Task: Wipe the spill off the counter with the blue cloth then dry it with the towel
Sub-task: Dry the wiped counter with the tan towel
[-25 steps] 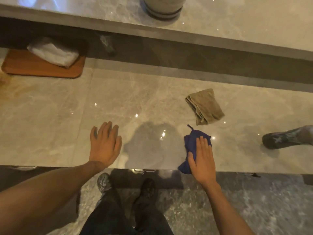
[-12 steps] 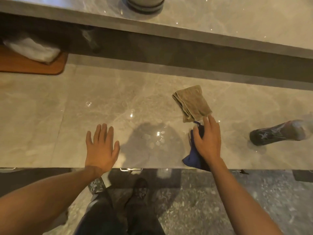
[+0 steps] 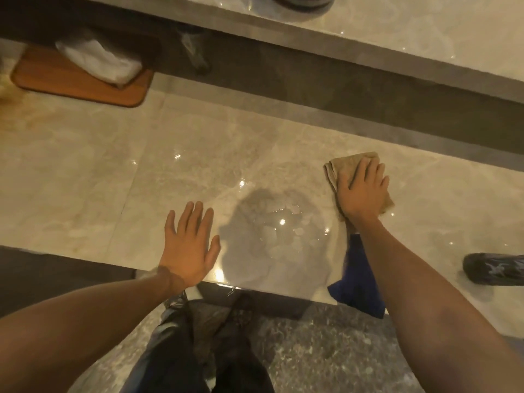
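Note:
A wet patch of spill point(image 3: 279, 228) glistens on the marble counter point(image 3: 85, 194), between my two hands. My right hand point(image 3: 361, 191) lies flat on the beige towel point(image 3: 334, 168), fingers spread and pressing it down. The blue cloth point(image 3: 355, 282) lies below that forearm, hanging partly over the counter's front edge, with no hand on it. My left hand point(image 3: 188, 251) rests flat on the counter to the left of the spill, fingers apart, holding nothing.
A wooden board point(image 3: 71, 83) with a white crumpled cloth point(image 3: 99, 61) on it sits at the back left. A dark bottle point(image 3: 493, 269) lies on its side at the right edge. A raised ledge point(image 3: 312, 49) runs behind. My legs and the speckled floor point(image 3: 326, 358) are below.
My right hand left the blue cloth and moved up onto the beige towel. The blue cloth stayed at the counter's edge. My left hand stayed flat.

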